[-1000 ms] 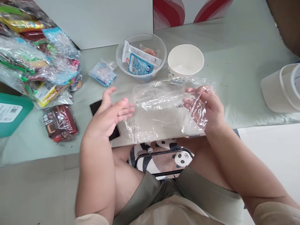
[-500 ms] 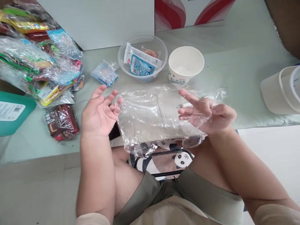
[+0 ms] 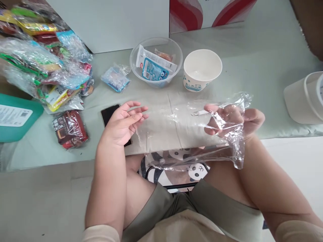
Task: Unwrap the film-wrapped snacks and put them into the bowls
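Note:
A clear plastic bag [image 3: 176,131] spans the space between my hands, over the table's front edge and my lap. My right hand [image 3: 230,121] is closed on its right end, with thumb and forefinger pinched together and film across the other fingers. At the bag's left end, the fingertips of my left hand [image 3: 127,122] come together on the thin film. A dark phone [image 3: 109,112] lies partly hidden behind that hand. Through the film shows a small white piece with a metal-looking end [image 3: 198,113], like a cable plug.
A clear bowl [image 3: 133,67] with snack packets and a white paper cup [image 3: 199,69] stand behind the bag. Left are a blue packet [image 3: 115,79], a cocoa snack pack [image 3: 70,129], heaped snacks [image 3: 45,67] and a green container [image 3: 17,117]. A white bucket [image 3: 300,99] stands right.
My right hand has shifted right, drawing the bag that way and bunching its right end. My left hand has turned and moved right, its fingers closer together; more of the phone shows.

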The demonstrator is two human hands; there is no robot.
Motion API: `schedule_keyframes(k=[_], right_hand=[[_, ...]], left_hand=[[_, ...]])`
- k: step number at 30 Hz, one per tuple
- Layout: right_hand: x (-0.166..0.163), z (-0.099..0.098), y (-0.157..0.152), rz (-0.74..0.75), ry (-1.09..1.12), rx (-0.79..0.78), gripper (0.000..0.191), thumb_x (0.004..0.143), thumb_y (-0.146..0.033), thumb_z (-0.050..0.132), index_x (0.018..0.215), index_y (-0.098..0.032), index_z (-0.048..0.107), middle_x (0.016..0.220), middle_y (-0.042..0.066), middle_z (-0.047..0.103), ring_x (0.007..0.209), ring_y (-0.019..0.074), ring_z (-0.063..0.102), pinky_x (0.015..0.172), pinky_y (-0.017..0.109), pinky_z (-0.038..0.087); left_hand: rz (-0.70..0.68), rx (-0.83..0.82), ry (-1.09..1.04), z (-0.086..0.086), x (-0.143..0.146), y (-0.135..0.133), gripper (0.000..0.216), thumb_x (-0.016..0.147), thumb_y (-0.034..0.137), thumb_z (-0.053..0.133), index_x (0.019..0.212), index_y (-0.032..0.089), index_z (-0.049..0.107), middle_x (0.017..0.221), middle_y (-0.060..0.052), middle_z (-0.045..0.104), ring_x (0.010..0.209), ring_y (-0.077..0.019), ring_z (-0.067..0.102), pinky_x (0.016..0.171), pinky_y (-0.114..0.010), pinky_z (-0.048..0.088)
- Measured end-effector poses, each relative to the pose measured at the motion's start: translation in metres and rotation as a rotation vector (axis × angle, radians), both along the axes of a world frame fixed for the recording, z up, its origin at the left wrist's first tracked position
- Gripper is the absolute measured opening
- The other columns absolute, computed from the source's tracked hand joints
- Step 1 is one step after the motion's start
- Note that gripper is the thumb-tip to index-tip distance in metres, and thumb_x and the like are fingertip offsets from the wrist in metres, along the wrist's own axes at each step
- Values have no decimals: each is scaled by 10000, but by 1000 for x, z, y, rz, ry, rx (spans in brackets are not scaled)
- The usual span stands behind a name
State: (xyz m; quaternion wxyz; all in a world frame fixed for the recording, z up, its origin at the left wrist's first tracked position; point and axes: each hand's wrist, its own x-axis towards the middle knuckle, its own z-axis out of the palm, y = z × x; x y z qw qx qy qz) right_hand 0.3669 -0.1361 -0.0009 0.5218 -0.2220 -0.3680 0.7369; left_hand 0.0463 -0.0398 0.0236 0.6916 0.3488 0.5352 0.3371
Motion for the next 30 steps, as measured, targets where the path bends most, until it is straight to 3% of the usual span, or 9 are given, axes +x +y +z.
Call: schedule_keyframes(k=[5, 8, 12, 14, 17, 19, 22, 26, 30], right_hand=[[12, -6, 2, -114, -146, -95, 596, 778, -543, 685, 547, -187, 267, 1212, 58, 757, 492, 49, 559, 466, 285, 506], [8, -11, 2, -103, -236, -152, 598, 810, -683, 552, 580, -200, 285, 1100, 72, 778, 431, 13, 471, 442, 255, 463], [-9, -15, 3, 156, -120, -157, 498, 788, -607, 584, 625, -192, 362, 1079, 80, 786, 398, 28, 507, 405, 231, 434], [-15, -17, 5, 196, -122, -180, 506, 764, -608, 637, 643, -204, 357, 1071, 91, 786, 413, 56, 522, 382, 243, 439], [-19, -17, 8, 120, -236, -253, 540, 776, -698, 595, 693, -223, 352, 1045, 100, 774, 464, 90, 547, 405, 270, 453], [-22, -14, 10, 41, -304, -300, 541, 781, -763, 541, 782, -232, 438, 1100, 95, 761, 549, 128, 610, 466, 308, 490], [-31, -8, 13, -77, -304, -319, 707, 788, -903, 388, 1114, -299, 557, 1283, 77, 710, 890, 227, 723, 737, 460, 590], [-46, -7, 14, -53, -74, -323, 913, 745, -985, 379, 1430, -386, 445, 1332, 60, 699, 1166, 285, 693, 983, 535, 557], [-59, -11, 12, 9, 13, -312, 1068, 734, -911, 586, 1595, -389, 228, 1185, 48, 761, 1113, 274, 731, 974, 493, 581]], left_hand=[[-29, 42, -85, 7, -22, 3, 388, 661, 89, 867, 973, 219, 677, 949, 9, 790, 585, -55, 699, 452, -71, 486], [-241, 46, -292, 1, -28, 5, 493, 707, 472, 896, 1085, 213, 714, 1001, -59, 799, 465, -63, 627, 342, -122, 385], [-570, -183, -297, -22, -6, -1, 821, 672, 794, 775, 1155, 132, 730, 1096, -175, 794, 900, -255, 788, 702, -308, 634], [-729, -247, -291, -32, 9, -7, 837, 644, 775, 819, 1188, 146, 717, 1124, -176, 795, 1012, -279, 773, 786, -332, 621], [-839, -201, -330, -35, 27, -16, 555, 672, 541, 925, 1023, 149, 749, 860, -102, 803, 760, -172, 742, 642, -223, 537], [-706, -143, -418, -29, 31, -20, 345, 694, 408, 936, 799, 165, 715, 695, -26, 747, 650, -130, 709, 602, -200, 526], [-295, -98, -621, -13, 30, -22, 308, 661, 293, 950, 727, 200, 664, 728, 50, 742, 717, -139, 763, 652, -230, 615], [184, -57, -782, 3, 21, -16, 227, 730, 108, 824, 822, 226, 653, 765, 108, 746, 705, -43, 741, 606, -119, 582], [411, -18, -665, 11, 13, -8, 184, 859, 58, 641, 853, 239, 609, 768, 111, 751, 678, -24, 725, 584, -109, 560]])
